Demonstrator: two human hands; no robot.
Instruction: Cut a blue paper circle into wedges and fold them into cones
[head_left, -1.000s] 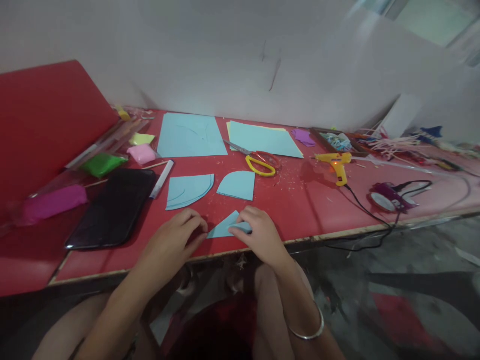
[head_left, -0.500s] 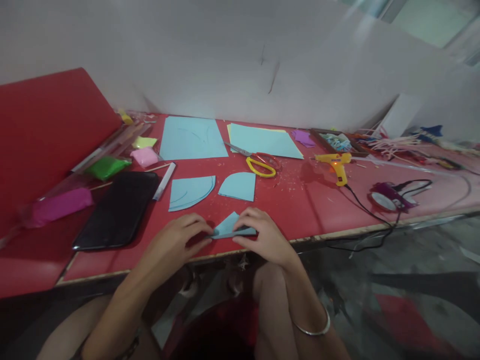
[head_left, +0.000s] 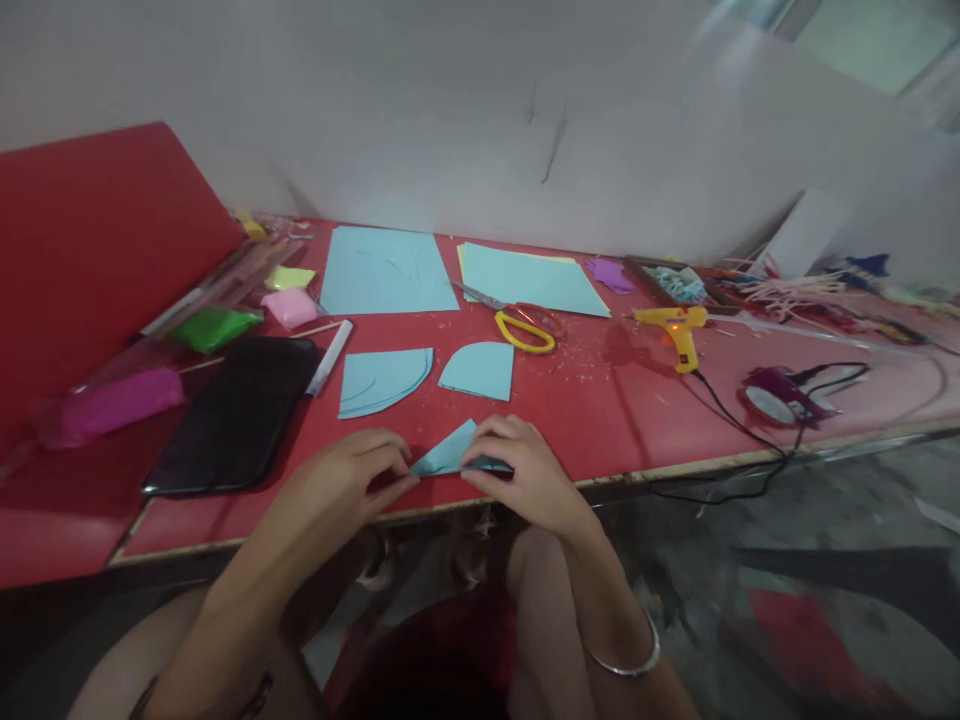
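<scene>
A small folded piece of light blue paper lies at the near edge of the red table. My left hand pinches its left corner with closed fingers. My right hand presses and grips its right end, fingers curled over the fold. Just beyond lie two more light blue cut-outs, a half-round piece and a quarter-round piece.
Farther back lie two blue sheets, yellow-handled scissors and a yellow glue gun with its black cord. A black phone, a marker and coloured clay packs lie left. A purple tape dispenser sits right.
Both hands stay on the folded blue paper; the fingers have shifted slightly along its fold. Nothing else on the table has moved.
</scene>
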